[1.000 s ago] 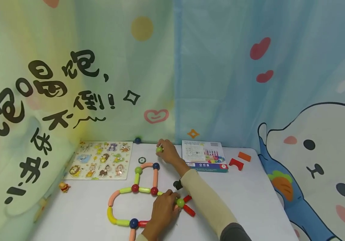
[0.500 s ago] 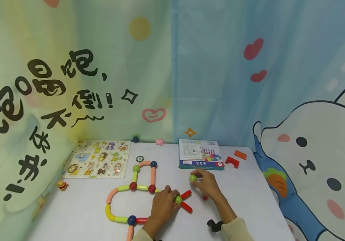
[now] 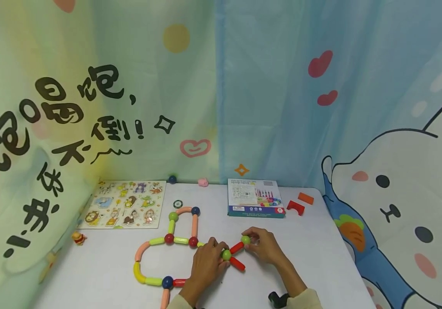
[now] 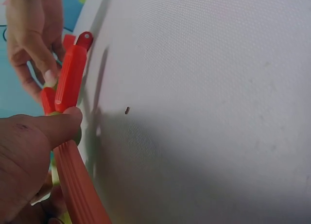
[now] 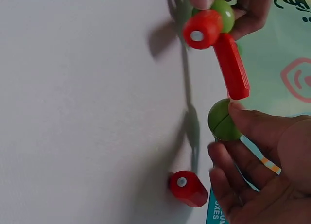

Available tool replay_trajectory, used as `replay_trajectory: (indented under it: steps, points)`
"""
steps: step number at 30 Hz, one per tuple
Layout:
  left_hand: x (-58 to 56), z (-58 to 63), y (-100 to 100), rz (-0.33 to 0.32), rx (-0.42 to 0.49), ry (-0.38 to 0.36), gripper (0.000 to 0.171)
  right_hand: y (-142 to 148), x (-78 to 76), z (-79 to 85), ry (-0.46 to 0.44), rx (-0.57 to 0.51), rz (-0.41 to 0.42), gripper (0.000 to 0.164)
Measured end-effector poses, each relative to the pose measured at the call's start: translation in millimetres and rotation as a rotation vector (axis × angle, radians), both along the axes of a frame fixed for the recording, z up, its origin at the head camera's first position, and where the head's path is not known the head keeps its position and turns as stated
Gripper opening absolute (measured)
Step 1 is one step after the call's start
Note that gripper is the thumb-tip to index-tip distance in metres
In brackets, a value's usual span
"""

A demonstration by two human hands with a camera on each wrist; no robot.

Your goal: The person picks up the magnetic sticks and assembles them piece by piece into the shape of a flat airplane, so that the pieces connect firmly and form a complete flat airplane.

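My left hand [image 3: 207,262] pinches a green ball [image 3: 226,255] at the right end of a flat magnetic stick-and-ball figure. Two red sticks fork rightward from this ball: an upper one [image 3: 237,247] and a lower one [image 3: 237,264]. At the tip of the upper stick, my right hand [image 3: 264,245] holds another green ball [image 5: 224,120] between thumb and fingertips; ball and stick end meet there in the right wrist view. From under my left thumb [image 4: 60,127], a salmon stick [image 4: 80,185] runs back. Part of the figure is hidden behind the left hand.
A loose red stick [image 5: 188,189] lies below the right hand. Further back are an animal puzzle board [image 3: 124,205], a toy box [image 3: 255,198], a red arch block [image 3: 295,207], an orange block [image 3: 306,198], a blue ball [image 3: 172,179] and a pink figure [image 3: 203,182].
The right hand has brought the green ball from the table's back edge, toward me and right, then left to the upper red stick's tip. My left hand has kept its hold.
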State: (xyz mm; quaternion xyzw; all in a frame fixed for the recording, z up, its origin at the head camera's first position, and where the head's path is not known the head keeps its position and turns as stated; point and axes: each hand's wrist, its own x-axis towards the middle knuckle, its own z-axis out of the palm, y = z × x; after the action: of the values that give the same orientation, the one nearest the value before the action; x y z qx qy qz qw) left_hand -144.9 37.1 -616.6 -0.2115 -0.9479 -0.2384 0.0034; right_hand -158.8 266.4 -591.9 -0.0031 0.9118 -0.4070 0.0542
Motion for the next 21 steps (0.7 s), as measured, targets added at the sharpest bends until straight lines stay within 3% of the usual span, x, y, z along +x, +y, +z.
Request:
replay_trajectory:
  steps: [7,14,19,21]
  points:
    - [1.5,4.2,2,0.007,-0.013,0.001,0.042,4,2.7,4.7,-0.03,-0.058,0.039,0.031]
    - [0.7,3.7,3,0.027,-0.014,-0.007,0.041,5,5.7,1.8,-0.026,-0.099,-0.103,0.031]
    - [1.0,2.8,3,0.036,-0.015,-0.011,0.042,4,9.1,0.3,0.0,-0.079,-0.059,0.03]
    - [1.1,2.2,3,0.036,-0.014,-0.015,0.042,3,11.1,0.9,0.012,-0.079,-0.077,0.029]
